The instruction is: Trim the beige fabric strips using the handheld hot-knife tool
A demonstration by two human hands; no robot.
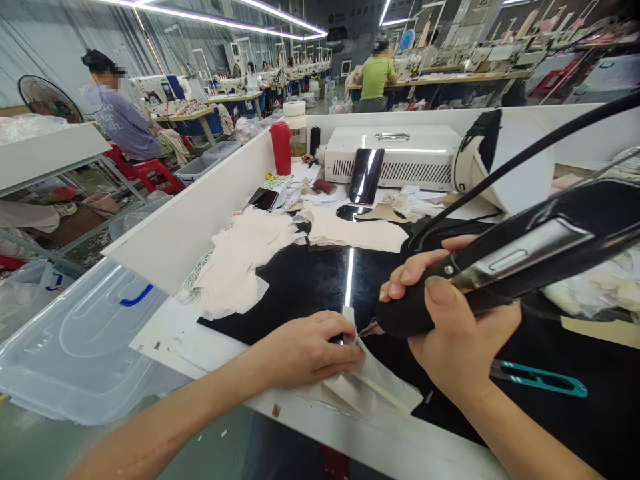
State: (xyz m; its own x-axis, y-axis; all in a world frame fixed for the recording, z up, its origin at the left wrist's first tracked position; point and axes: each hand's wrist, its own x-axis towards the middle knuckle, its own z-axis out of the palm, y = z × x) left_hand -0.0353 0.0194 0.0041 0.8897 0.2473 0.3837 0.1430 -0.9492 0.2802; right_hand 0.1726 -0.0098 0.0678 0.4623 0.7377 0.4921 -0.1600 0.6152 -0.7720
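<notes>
My right hand (pixel 450 320) is wrapped round a black corded hand tool (pixel 500 267), its metal tip touching a small white fabric piece (pixel 375 387) on the glossy black work surface (pixel 310 280). My left hand (pixel 310 350) lies flat on that fabric piece, fingers stretched toward the tool's tip and pressing the cloth down near the table's front edge.
A pile of cut cream fabric pieces (pixel 245 260) lies left of centre. Teal thread snips (pixel 540 379) rest on the right. A white machine box (pixel 395 157), a phone (pixel 366 175) and a red bottle (pixel 281 148) stand behind. A clear plastic bin lid (pixel 80 347) sits at left. Other people work beyond.
</notes>
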